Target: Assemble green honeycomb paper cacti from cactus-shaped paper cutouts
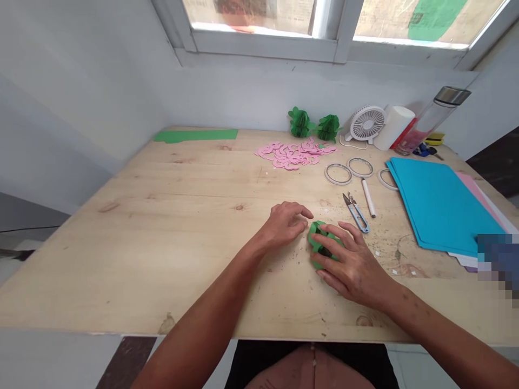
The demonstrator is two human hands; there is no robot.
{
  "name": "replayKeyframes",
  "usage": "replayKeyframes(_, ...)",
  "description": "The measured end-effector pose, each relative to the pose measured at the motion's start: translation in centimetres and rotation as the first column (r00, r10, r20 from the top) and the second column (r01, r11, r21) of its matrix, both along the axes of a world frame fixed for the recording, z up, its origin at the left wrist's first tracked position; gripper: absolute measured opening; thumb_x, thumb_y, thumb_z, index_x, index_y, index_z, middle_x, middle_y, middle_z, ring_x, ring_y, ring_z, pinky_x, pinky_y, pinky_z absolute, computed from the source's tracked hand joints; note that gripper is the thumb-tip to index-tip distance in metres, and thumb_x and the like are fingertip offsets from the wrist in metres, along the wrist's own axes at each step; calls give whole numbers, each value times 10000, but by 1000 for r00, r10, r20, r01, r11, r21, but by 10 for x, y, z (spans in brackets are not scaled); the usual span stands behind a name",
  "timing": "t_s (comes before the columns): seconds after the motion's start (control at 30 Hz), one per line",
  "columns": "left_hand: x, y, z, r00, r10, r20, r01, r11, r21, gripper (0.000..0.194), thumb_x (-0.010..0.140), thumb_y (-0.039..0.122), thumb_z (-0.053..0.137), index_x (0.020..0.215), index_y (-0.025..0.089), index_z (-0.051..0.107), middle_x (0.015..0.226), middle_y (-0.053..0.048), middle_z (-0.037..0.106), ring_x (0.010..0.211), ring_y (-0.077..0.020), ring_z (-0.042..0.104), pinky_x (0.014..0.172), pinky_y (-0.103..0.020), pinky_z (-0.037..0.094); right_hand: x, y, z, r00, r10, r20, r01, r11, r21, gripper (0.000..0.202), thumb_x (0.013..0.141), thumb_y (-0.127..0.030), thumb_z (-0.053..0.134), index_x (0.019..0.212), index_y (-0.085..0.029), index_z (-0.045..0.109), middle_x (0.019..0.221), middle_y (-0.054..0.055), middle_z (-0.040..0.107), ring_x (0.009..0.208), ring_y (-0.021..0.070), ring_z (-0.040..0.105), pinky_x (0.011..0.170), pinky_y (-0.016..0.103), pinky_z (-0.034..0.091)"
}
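Green folded paper (312,239) sits on the worktop (178,216), four o'clock from the empty, loosely open left hand (285,224), right hand (353,266) spread over it. Looks light, crushable: pinch edges softly.

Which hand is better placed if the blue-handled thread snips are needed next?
Probably the right hand: its fingers are close to the thread snips, though they are over the green paper piece. The left hand looks empty but is farther off, on the piece's other side.
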State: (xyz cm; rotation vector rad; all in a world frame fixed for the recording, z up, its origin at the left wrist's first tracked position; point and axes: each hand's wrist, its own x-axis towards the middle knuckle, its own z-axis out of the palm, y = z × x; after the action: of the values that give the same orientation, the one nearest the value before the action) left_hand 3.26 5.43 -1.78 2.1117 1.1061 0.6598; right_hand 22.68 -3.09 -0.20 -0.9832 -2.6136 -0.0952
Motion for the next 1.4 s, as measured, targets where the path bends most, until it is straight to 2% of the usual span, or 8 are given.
replayKeyframes(0.2, 20, -10, -7, 999, -2, 38, 0, 999, 46, 167, 778, 219, 589, 937, 227, 639, 1013, -32, 683, 1041, -216, 579, 997, -416, 341, 28, -12, -8, 996, -92, 23, 91, 996, 22, 305, 858, -254, 561, 1160, -249, 604, 1286, 91, 575, 1283, 317, 404, 1049, 582, 261)
replayKeyframes(0.37, 28, -18, -10, 998, -13, 57, 2, 980, 197, 323, 807, 209, 553, 1128, 226, 587, 1143, -71, 634, 1134, -236, 527, 1013, -430, 334, 46, -9, -14, 990, -143, -4, 143, 989, 33, 338, 855, -268, 566, 1192, -269, 591, 1292, 88, 570, 1284, 335, 397, 1017, 586, 294)
replayKeyframes(0.47, 31, -20, -12, 995, -102, 11, 93, 944, 315, 421, 822, 181, 515, 1240, 234, 523, 1283, -85, 553, 1221, -236, 464, 1046, -428, 318, 55, -5, -17, 987, -159, -24, 159, 987, 37, 363, 852, -272, 568, 1214, -269, 575, 1284, 87, 575, 1277, 337, 402, 1008, 583, 296)
replayKeyframes(0.57, 35, -21, -17, 979, -175, -107, 203, 906, 373, 424, 817, 119, 481, 1211, 256, 557, 1339, -84, 510, 1272, -248, 414, 1051, -446, 313, 61, -3, -18, 986, -165, -34, 167, 984, 57, 378, 842, -287, 582, 1219, -260, 566, 1277, 90, 579, 1261, 330, 421, 1014, 577, 285)
replayKeyframes(0.67, 38, -22, -20, 968, -169, -187, 231, 891, 391, 370, 830, 115, 465, 1145, 251, 605, 1340, -98, 513, 1286, -276, 398, 1042, -494, 309, 65, -3, -18, 984, -177, -27, 178, 979, 98, 367, 828, -295, 603, 1190, -244, 576, 1263, 100, 586, 1255, 332, 425, 1013, 573, 283)
replayKeyframes(0.77, 39, -23, -20, 962, -164, -217, 241, 881, 406, 373, 847, 123, 446, 1175, 235, 583, 1366, -104, 493, 1301, -280, 383, 1049, -509, 301, 67, -4, -17, 981, -193, -17, 193, 974, 119, 353, 822, -292, 611, 1171, -246, 584, 1261, 100, 587, 1255, 334, 425, 1009, 573, 284)
replayKeyframes(1.07, 40, -23, -24, 960, -196, -198, 261, 881, 395, 341, 839, 161, 482, 1164, 201, 576, 1320, -105, 529, 1284, -280, 410, 1035, -479, 344, 76, -7, -16, 973, -229, 6, 226, 964, 137, 347, 826, -313, 624, 1161, -230, 592, 1225, 100, 614, 1226, 321, 461, 1008, 552, 286)
replayKeyframes(1.4, 39, -21, -30, 976, -160, -149, 208, 888, 410, 313, 846, 174, 484, 1138, 201, 595, 1247, -91, 582, 1255, -268, 440, 1018, -471, 362, 75, -5, -16, 947, -309, -86, 320, 933, 166, 171, 846, -298, 615, 996, -227, 656, 1057, 68, 684, 1107, 272, 564, 1019, 510, 270)
